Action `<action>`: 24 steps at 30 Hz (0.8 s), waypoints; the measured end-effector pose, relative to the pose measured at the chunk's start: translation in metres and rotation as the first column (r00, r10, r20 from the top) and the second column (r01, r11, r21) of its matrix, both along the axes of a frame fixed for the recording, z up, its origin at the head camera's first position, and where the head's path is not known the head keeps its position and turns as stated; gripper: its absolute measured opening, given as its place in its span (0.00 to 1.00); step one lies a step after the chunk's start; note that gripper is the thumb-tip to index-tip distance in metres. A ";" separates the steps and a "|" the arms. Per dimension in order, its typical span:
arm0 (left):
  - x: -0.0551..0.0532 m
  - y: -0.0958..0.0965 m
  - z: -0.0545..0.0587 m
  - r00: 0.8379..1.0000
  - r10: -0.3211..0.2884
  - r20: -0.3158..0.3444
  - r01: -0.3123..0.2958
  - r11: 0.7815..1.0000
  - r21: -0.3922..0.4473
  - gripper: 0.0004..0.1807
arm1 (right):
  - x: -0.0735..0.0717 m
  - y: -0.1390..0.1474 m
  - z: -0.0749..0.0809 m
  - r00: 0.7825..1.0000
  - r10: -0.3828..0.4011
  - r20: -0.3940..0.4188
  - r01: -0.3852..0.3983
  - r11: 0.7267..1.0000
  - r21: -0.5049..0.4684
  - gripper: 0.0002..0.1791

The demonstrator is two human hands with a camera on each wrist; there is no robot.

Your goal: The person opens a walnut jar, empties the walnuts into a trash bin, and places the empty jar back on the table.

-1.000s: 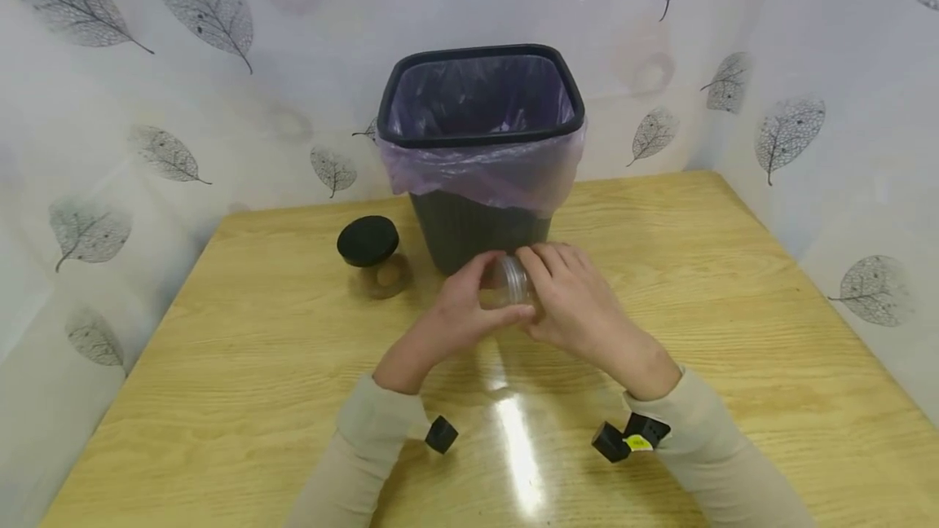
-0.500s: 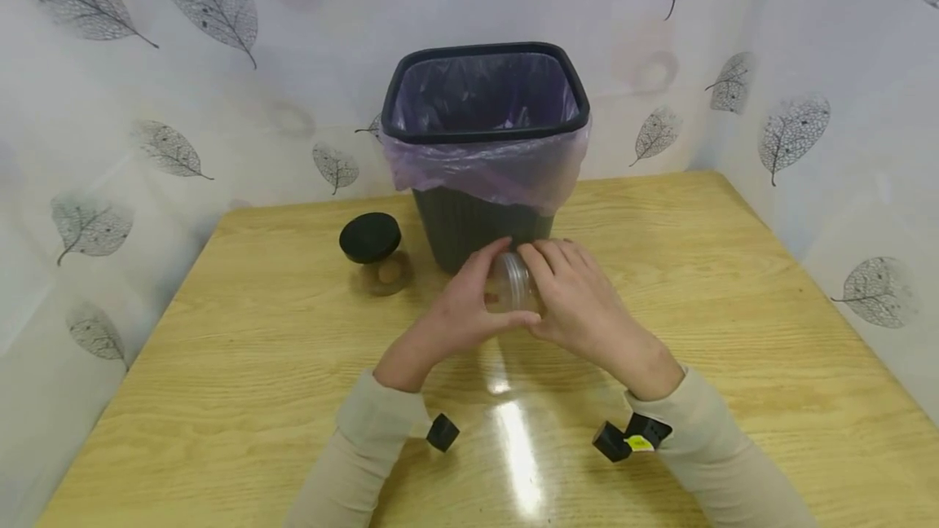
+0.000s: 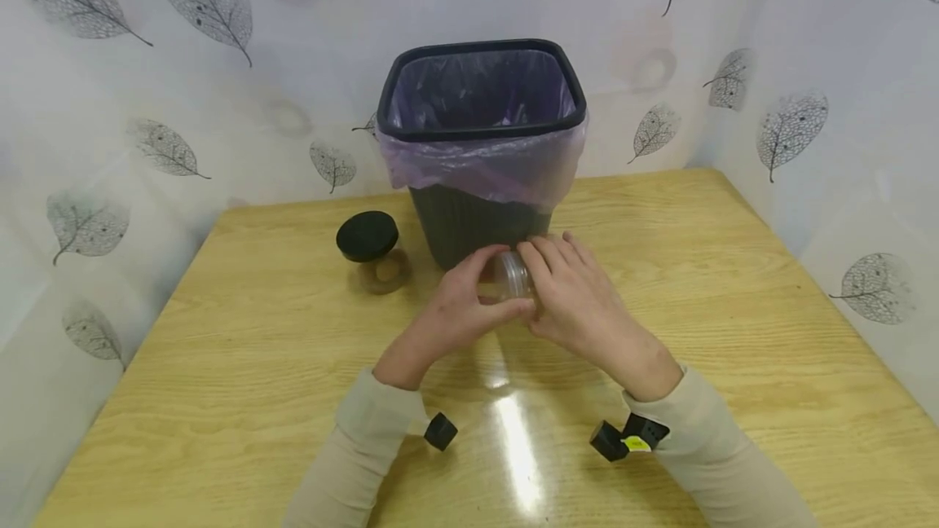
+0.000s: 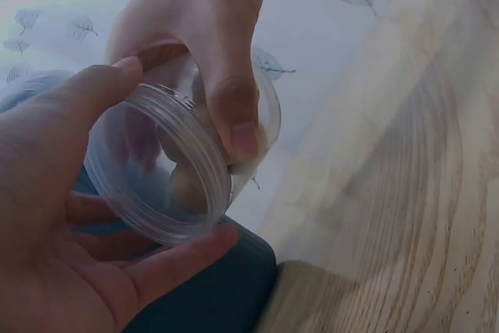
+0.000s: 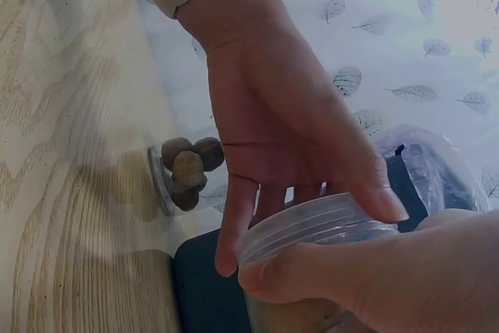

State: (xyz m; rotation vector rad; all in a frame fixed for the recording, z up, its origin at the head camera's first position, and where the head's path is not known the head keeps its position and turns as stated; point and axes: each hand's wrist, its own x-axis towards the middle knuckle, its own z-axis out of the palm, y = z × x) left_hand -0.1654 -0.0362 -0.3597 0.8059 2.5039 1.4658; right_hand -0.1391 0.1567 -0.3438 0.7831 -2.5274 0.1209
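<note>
Around a jar [image 3: 516, 277], 2 curved hands [image 3: 455, 310] [image 3: 575, 290]

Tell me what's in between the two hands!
A clear jar is between the left hand and the right hand; the head view shows it.

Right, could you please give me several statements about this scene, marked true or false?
1. The open jar is tilted rather than upright. True.
2. One hand alone holds it. False: the left hand and the right hand both hold it.
3. The black-lidded jar stands beside the bin, on the person's left. True.
4. The bin is lined in green. False: the liner is purple.
5. Something round and brown shows inside the black-lidded jar. True.
</note>
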 end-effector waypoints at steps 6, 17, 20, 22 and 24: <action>0.000 0.000 0.001 0.997 0.008 0.076 -0.008 1.000 0.005 0.45 | 0.000 -0.001 0.000 1.000 0.010 -0.001 -0.010 1.000 -0.011 0.47; -0.002 0.002 -0.004 0.987 -0.082 -0.136 0.093 0.993 0.077 0.46 | -0.001 0.003 0.001 0.999 -0.004 0.039 0.007 0.998 -0.059 0.49; -0.001 0.002 -0.003 0.998 -0.035 -0.048 0.038 0.997 0.073 0.41 | -0.001 0.003 0.002 0.999 0.001 0.033 0.001 0.999 -0.052 0.47; -0.001 0.001 -0.002 1.000 -0.003 0.018 0.002 0.998 0.055 0.37 | -0.001 0.002 0.003 0.999 0.004 0.039 -0.002 0.999 -0.044 0.47; -0.001 0.000 -0.001 0.998 0.016 0.063 -0.018 0.999 0.033 0.34 | -0.001 0.002 0.003 0.999 0.006 0.046 -0.004 0.999 -0.039 0.48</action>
